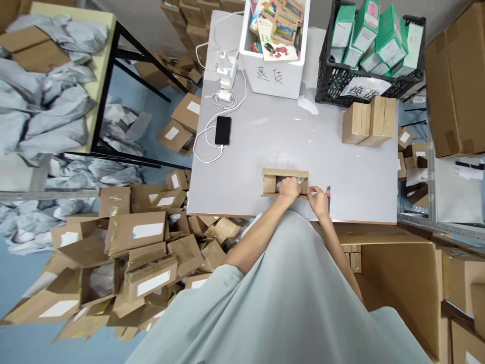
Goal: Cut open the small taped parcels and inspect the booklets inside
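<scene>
A small open cardboard box (pixel 269 185) lies near the front edge of the table, its flaps raised. My left hand (pixel 289 189) reaches down into it with curled fingers. Something clear or whitish shows inside, but what those fingers grip is hidden. At the box's right end, my right hand (pixel 319 200) pinches the flap between thumb and fingers. A red and black box cutter (pixel 328 197) lies on the table just right of that hand.
Two taped cartons (pixel 368 121) stand at the table's right. Behind are a white bin (pixel 278 78) of small boxes and a black crate (pixel 326 83) of green boxes. A phone (pixel 223 130) lies left, cabled. Opened cartons (pixel 146 228) pile on the floor; a large open carton (pixel 401 273) stands right.
</scene>
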A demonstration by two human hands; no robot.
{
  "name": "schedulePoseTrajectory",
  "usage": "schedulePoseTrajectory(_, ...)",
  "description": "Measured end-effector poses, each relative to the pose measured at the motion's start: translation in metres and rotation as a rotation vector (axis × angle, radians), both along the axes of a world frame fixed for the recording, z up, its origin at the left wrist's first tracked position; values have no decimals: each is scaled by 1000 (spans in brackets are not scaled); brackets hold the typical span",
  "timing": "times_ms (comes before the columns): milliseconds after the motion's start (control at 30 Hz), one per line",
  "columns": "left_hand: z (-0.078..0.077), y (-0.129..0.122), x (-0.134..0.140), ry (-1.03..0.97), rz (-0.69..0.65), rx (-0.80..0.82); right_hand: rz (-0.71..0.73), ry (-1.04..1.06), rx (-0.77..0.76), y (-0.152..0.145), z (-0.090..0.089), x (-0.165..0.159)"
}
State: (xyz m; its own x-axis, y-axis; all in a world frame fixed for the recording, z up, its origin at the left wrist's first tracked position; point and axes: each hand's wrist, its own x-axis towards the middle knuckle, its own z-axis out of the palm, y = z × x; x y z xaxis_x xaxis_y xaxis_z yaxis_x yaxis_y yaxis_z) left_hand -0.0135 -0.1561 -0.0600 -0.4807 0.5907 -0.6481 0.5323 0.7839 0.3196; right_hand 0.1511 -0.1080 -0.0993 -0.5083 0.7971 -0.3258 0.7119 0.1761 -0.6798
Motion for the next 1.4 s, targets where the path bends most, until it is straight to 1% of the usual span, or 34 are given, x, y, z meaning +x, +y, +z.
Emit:
schedulePoseTrajectory(100,10,-18,-16,46,-33,12,-21,20,-9,-4,6,1)
schedulePoseTrajectory(167,20,-32,-24,62,-61,24,-35,40,-8,-7,10,2)
schedulePoseTrajectory(267,42,-55,-30,97,-96,86,-47,77,2,-12,21,3)
schedulePoseTrajectory(333,62,-73,-33,140,-86,209,-62,122,10,-15,33,5)
schedulePoseTrajectory(400,83,-92,-39,142,-28,388,-92,193,5,-19,50,6)
schedulePoseTrajectory(433,93,-100,-43,106,26,480,-111,236,-10,-20,61,5)
schedulePoseTrajectory(500,110,-114,-54,-75,178,644,-139,333,-83,-24,85,2)
schedulePoseTrajectory(600,125,-126,-71,-409,377,811,-134,491,-285,-31,122,-7)
schedulePoseTrajectory(633,127,-129,-75,-487,418,837,-129,536,-350,-33,133,-10)
schedulePoseTrajectory(700,131,-132,-80,-577,469,846,-130,601,-442,-38,152,-18)
schedulePoseTrajectory(767,132,-134,-80,-611,501,841,-149,635,-481,-42,165,-24)
schedulePoseTrajectory(833,132,-136,-78,-617,529,845,-167,641,-486,-46,173,-28)
schedulePoseTrajectory(900,130,-138,-76,-610,569,858,-172,626,-472,-48,176,-30)
schedulePoseTrajectory(1000,125,-143,-80,-566,661,900,-205,613,-454,-49,175,-29)
schedulePoseTrajectory(1100,118,-152,-92,-481,734,962,-321,649,-438,-46,171,-23)
schedulePoseTrajectory(1167,114,-160,-101,-418,697,973,-415,679,-420,-43,167,-18)
schedulePoseTrajectory(1233,111,-164,-106,-339,561,929,-490,689,-402,-40,163,-12)
schedulePoseTrajectory(1333,108,-157,-103,-146,224,752,-559,686,-367,-38,159,-4)
schedulePoseTrajectory(1400,104,-140,-93,-25,-1,595,-593,687,-336,-39,159,0)
